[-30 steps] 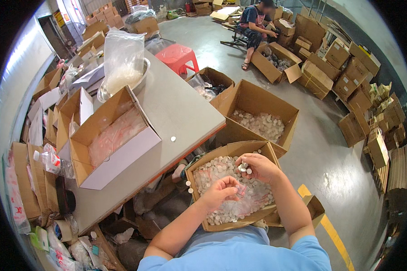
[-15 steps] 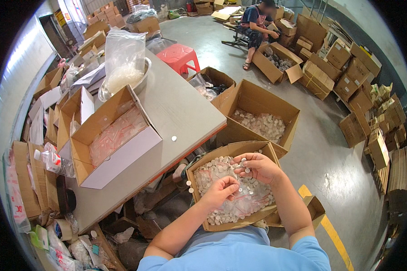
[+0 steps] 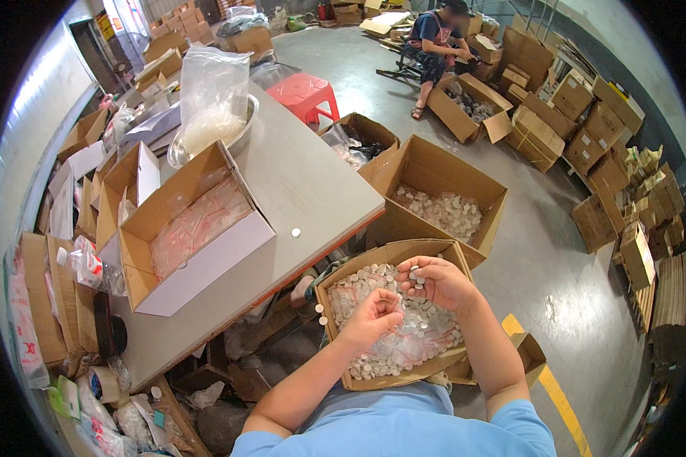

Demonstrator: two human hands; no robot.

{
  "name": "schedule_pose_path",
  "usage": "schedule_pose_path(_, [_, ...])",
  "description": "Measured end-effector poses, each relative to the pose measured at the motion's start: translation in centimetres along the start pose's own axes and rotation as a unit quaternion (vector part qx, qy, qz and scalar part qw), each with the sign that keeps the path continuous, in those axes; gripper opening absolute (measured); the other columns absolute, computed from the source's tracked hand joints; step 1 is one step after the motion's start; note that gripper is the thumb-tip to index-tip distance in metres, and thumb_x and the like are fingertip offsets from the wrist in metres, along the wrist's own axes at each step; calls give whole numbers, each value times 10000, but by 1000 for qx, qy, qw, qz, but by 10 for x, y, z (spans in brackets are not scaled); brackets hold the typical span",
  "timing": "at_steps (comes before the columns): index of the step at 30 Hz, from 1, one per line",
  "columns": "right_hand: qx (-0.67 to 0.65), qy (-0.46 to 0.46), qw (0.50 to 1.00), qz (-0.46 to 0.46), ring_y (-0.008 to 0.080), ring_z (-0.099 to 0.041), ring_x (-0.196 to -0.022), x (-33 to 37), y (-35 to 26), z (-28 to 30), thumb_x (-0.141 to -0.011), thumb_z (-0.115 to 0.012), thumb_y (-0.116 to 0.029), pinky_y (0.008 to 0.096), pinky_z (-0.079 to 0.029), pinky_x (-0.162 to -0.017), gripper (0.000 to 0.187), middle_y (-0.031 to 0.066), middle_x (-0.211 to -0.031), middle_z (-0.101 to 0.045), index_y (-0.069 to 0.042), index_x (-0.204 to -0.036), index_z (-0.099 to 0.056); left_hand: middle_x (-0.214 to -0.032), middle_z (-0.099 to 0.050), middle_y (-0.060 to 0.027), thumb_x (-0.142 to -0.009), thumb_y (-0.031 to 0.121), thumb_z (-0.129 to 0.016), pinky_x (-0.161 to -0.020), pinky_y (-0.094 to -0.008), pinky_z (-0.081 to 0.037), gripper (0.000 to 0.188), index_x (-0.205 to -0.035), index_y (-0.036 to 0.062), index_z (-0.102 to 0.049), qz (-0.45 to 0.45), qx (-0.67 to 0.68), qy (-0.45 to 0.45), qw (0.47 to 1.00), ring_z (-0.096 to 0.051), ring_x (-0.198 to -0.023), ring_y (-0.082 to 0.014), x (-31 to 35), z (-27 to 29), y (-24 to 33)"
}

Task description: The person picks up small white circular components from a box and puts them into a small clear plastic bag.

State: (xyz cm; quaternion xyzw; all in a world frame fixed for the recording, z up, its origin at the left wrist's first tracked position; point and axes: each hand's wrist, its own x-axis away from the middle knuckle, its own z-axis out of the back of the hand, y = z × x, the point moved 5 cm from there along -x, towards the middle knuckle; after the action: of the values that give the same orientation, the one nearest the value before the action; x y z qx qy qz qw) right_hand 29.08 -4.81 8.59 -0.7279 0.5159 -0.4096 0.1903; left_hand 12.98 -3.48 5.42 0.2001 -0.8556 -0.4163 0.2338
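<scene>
An open cardboard box (image 3: 456, 251) sits right in front of me, filled with small white round discs (image 3: 370, 369) and small clear zip bags with red edges (image 3: 411, 348). My right hand (image 3: 446, 286) is over the box with curled fingers, holding a few of the white discs near the fingertips. Close to it on the left, my left hand (image 3: 370, 320) is closed in a pinch above the discs. Whatever lies between its thumb and fingers is too small or too clear to make out. The hands are slightly apart.
On the grey table (image 3: 312, 183) stand a box of clear bags (image 3: 198, 228), a metal bowl (image 3: 240, 141) with a large plastic bag, and one loose disc (image 3: 296, 232). Another box of discs (image 3: 450, 213) stands beyond mine. A person (image 3: 434, 49) sits farther off near stacked cartons.
My left hand has risen slightly, its fingers lifting toward my right hand. The right-hand fingers have shifted a little around the discs.
</scene>
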Motion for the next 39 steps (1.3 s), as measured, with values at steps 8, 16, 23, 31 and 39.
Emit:
schedule_pose_path(8, [12,0,1000,1,108,-599,-748,2,-1,-4,-919,-452,-63,261,-523,-699,363,64,-875,-627,-20,-1279,-466,-853,-645,-25,-891,62,-608,-727,-212,-470,136,-995,1,-670,-87,-197,70,974,-579,-797,-79,1,5,12])
schedule_pose_path(16, [31,28,999,-7,97,-576,-709,3,-2,-9,-922,-512,-126,252,-500,-658,250,45,-831,-615,-14,-1142,-548,-697,-583,18,-874,102,-651,-558,-185,-396,103,-851,2,-643,-87,-122,88,985,-502,-625,-39,5,9,6])
schedule_pose_path(23, [434,-107,894,-16,49,-461,-663,2,13,-24,-888,-627,-254,231,-384,-574,233,-44,-683,-535,-26,-845,-631,-682,-579,19,-870,132,-666,-554,-183,-401,145,-804,9,-626,-121,-95,153,976,-496,-615,-34,7,16,17])
schedule_pose_path(31, [461,-116,880,-21,73,-474,-701,-2,20,-21,-883,-599,-234,272,-415,-640,243,-5,-711,-558,7,-866,-627,-671,-569,23,-860,167,-687,-533,-185,-377,178,-802,10,-628,-144,-37,184,972,-476,-593,-35,8,17,22])
schedule_pose_path(39, [434,-116,892,-56,68,-466,-721,1,20,-27,-890,-579,-237,257,-411,-661,239,-31,-734,-549,-4,-855,-619,-645,-574,-2,-853,165,-689,-494,-204,-376,162,-810,31,-608,-138,17,123,983,-476,-538,-63,4,23,17])
